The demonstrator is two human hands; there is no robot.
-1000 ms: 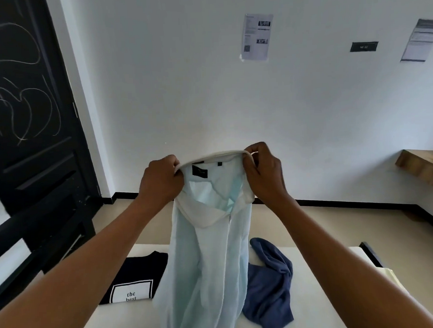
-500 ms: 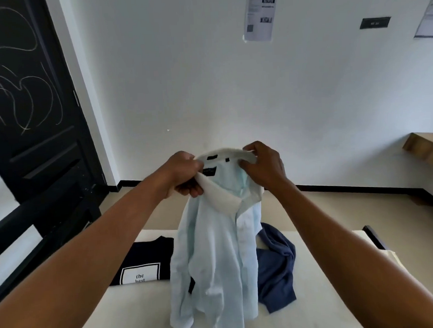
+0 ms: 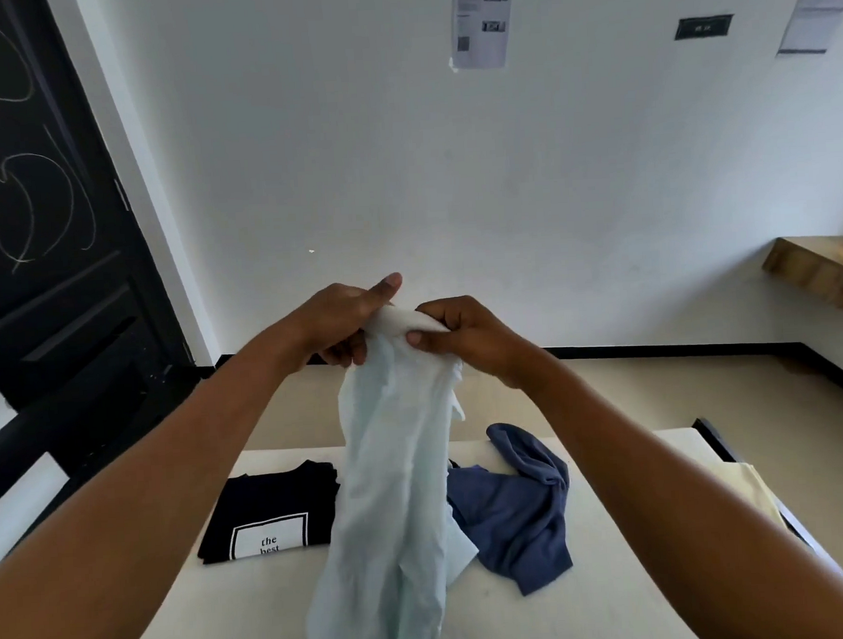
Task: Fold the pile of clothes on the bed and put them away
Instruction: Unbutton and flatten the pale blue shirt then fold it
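A pale blue collared shirt (image 3: 394,491) hangs in front of me, bunched at its top. My left hand (image 3: 346,318) and my right hand (image 3: 464,331) both grip that bunched top, close together, thumbs toward each other. The shirt's lower part drapes down onto the white bed (image 3: 618,577). On the bed to the left lies a folded black T-shirt (image 3: 273,512) with a white square print. To the right of the hanging shirt lies a crumpled dark blue garment (image 3: 517,509).
A black door (image 3: 39,241) with chalk scribbles stands at the left, a black rail below it. A wooden shelf (image 3: 827,268) juts from the right wall. A pale yellow cloth (image 3: 750,487) lies at the bed's right edge. Beige floor lies beyond the bed.
My hands have come together, bunching the shirt's collar that was spread open between them. The shirt has dropped lower and hangs narrower.
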